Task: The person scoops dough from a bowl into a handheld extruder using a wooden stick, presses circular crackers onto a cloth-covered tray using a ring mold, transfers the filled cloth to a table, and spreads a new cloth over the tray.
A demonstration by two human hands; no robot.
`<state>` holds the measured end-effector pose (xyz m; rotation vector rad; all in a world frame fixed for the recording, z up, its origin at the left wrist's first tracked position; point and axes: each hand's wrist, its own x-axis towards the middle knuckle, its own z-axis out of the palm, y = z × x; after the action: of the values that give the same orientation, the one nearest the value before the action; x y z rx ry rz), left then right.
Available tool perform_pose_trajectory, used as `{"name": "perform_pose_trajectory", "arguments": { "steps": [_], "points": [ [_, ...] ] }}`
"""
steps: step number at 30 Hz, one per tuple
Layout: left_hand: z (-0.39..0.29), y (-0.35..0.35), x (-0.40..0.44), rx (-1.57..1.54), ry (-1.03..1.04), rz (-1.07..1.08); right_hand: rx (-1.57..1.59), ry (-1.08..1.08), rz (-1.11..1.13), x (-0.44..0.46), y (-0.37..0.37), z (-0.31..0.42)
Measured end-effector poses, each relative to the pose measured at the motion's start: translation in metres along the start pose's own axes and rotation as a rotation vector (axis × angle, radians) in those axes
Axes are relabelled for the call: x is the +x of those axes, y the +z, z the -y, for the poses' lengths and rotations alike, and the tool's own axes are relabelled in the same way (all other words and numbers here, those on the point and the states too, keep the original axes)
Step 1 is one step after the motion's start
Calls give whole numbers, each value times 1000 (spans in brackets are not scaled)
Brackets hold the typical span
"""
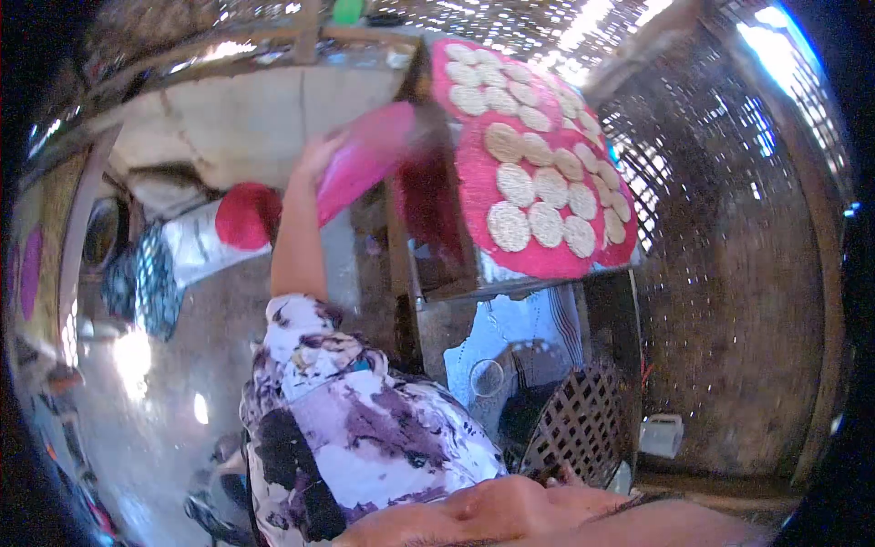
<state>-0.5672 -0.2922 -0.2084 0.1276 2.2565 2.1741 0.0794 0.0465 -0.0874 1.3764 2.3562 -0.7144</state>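
My left hand (pixel 321 157) is raised at the upper left, its fingers closed on the near edge of a blurred pink sheet (pixel 369 150). The sheet slants up toward the side of a box-like stand. On the stand's top lie pink round sheets (pixel 474 196) bearing several pale round discs (pixel 545 223) in rows. At the bottom, beside a dark lattice basket (pixel 583 419), a small bit of skin like fingertips (pixel 570 474) shows. It may be my right hand, but its grip is hidden.
A red round piece (pixel 248 216) lies on a pale surface at left, near a dark patterned cloth (pixel 146 283). White cloth (pixel 519 333) hangs under the stand. A white container (pixel 661 436) stands at the lower right. Woven walls and wooden posts surround the space.
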Motion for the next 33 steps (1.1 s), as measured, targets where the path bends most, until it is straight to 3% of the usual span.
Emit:
{"name": "perform_pose_trajectory", "arguments": {
  "steps": [1, 4, 6, 10, 13, 16, 18, 20, 23, 33],
  "points": [
    [9, 5, 4, -106, -9, 24, 45, -389, -275, -8, 11, -4],
    [15, 34, 11, -375, -107, 117, 257, 49, -44, -45, -13, 81],
    [29, 64, 26, -566, -38, 165, 291, 28, -57, -48, -16, 95],
    [46, 142, 48, -1519, -164, -161, 204, -109, -79, -29, -11, 68],
    [56, 178, 51, -1810, -41, 2, 190, -137, -65, -27, -14, 68],
    [80, 227, 45, -1794, 73, -215, 179, -127, -69, -30, -14, 77],
    [96, 259, 27, -1136, -343, -698, 175, -128, -78, -30, -14, 78],
    [87, 279, -2, -1069, -388, -656, 177, -130, -83, -30, -13, 79],
    [75, 307, -27, -861, -381, -489, 159, -130, -85, -31, -9, 83],
    [127, 320, -42, 596, 89, 184, 160, -143, -85, -24, -7, 80]
  ]
}}
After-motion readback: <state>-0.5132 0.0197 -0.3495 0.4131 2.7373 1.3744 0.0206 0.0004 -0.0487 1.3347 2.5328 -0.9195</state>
